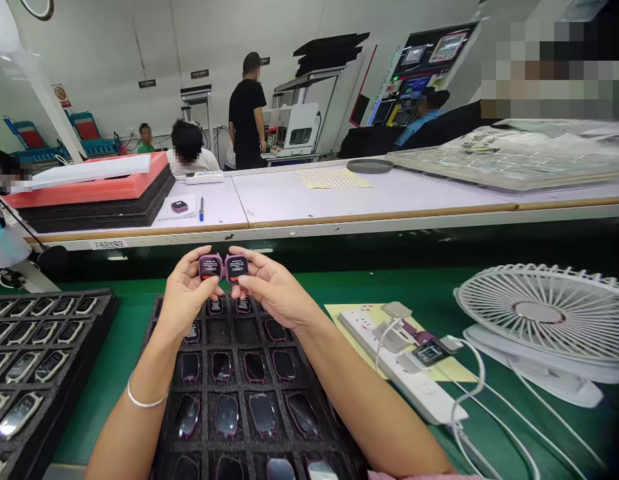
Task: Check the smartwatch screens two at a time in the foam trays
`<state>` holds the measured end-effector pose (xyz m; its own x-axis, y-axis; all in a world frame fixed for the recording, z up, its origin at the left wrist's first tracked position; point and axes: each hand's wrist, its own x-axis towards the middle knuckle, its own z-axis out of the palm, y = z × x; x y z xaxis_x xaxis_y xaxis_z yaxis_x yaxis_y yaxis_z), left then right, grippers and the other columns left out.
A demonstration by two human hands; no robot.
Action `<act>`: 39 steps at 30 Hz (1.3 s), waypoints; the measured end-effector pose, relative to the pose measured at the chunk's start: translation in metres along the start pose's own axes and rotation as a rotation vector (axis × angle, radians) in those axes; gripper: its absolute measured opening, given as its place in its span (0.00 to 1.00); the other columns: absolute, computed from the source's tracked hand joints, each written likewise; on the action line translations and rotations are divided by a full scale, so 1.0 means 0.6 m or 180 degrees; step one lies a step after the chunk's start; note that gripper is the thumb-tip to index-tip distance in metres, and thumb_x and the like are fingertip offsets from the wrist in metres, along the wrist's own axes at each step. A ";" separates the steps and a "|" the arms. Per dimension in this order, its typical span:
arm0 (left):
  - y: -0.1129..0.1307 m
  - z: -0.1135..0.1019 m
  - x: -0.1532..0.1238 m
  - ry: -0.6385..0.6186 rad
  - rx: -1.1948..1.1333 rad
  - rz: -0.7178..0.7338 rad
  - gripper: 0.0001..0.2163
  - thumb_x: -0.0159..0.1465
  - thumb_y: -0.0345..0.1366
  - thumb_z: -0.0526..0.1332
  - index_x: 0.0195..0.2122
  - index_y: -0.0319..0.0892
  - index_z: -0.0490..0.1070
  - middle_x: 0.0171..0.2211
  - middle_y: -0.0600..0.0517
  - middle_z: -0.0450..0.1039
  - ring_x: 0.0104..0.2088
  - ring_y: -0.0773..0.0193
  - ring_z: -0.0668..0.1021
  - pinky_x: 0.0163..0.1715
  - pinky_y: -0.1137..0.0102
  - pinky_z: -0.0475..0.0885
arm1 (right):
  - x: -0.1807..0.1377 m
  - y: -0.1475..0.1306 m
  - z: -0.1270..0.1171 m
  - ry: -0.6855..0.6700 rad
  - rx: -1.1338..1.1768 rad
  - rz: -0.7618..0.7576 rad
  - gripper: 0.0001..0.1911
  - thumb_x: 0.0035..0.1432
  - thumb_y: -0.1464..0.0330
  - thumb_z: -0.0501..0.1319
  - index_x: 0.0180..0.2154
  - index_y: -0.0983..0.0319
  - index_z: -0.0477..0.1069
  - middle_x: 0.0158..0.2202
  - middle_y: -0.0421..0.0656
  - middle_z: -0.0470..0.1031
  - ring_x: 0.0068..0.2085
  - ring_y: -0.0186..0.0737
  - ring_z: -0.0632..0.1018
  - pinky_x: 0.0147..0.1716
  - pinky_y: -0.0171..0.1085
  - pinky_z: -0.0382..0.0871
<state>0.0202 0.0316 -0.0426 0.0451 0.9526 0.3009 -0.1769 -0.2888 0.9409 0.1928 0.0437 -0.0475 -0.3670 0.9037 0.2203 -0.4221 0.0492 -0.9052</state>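
Left of the black foam tray (234, 350): a tray of silver-faced watches (105, 301). Above the foam tray: left hand (185, 297), fingers curled, pinches a purple smartwatch (210, 267); right hand (275, 293), fingers closed, pinches a second purple smartwatch (236, 269), cases touching. Right of tray: white power strip (384, 347), desk fan (544, 313).

Green workbench (414, 287), black foam tray (207, 383) of watches (226, 415) in front, second foam tray (102, 313) at left, yellow paper (349, 320) under white power strip (419, 393), white desk fan (539, 320) at right
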 end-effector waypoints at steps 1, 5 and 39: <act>-0.001 0.000 0.000 -0.0026 -0.0021 0.0024 0.26 0.54 0.32 0.70 0.54 0.42 0.68 0.38 0.52 0.76 0.25 0.71 0.79 0.25 0.75 0.76 | 0.000 0.000 0.000 -0.0007 0.0012 -0.0019 0.30 0.50 0.77 0.64 0.56 0.62 0.66 0.33 0.38 0.78 0.28 0.32 0.78 0.29 0.34 0.69; -0.001 0.000 -0.002 -0.0119 -0.0137 0.0027 0.26 0.55 0.30 0.67 0.55 0.42 0.67 0.41 0.51 0.77 0.27 0.69 0.81 0.29 0.72 0.79 | -0.001 -0.002 -0.001 0.0020 0.0016 -0.0057 0.30 0.47 0.79 0.62 0.54 0.61 0.68 0.33 0.38 0.77 0.29 0.32 0.78 0.30 0.34 0.70; 0.005 0.005 -0.006 -0.0064 -0.0391 -0.0224 0.21 0.55 0.34 0.63 0.51 0.41 0.71 0.38 0.51 0.79 0.25 0.64 0.83 0.28 0.69 0.81 | -0.002 0.008 0.001 0.0182 -0.0173 -0.0149 0.20 0.51 0.71 0.68 0.47 0.59 0.71 0.34 0.38 0.75 0.25 0.30 0.73 0.27 0.35 0.68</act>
<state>0.0223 0.0270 -0.0404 0.0811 0.9676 0.2391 -0.2915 -0.2064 0.9340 0.1904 0.0427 -0.0518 -0.2993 0.9227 0.2431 -0.3915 0.1136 -0.9131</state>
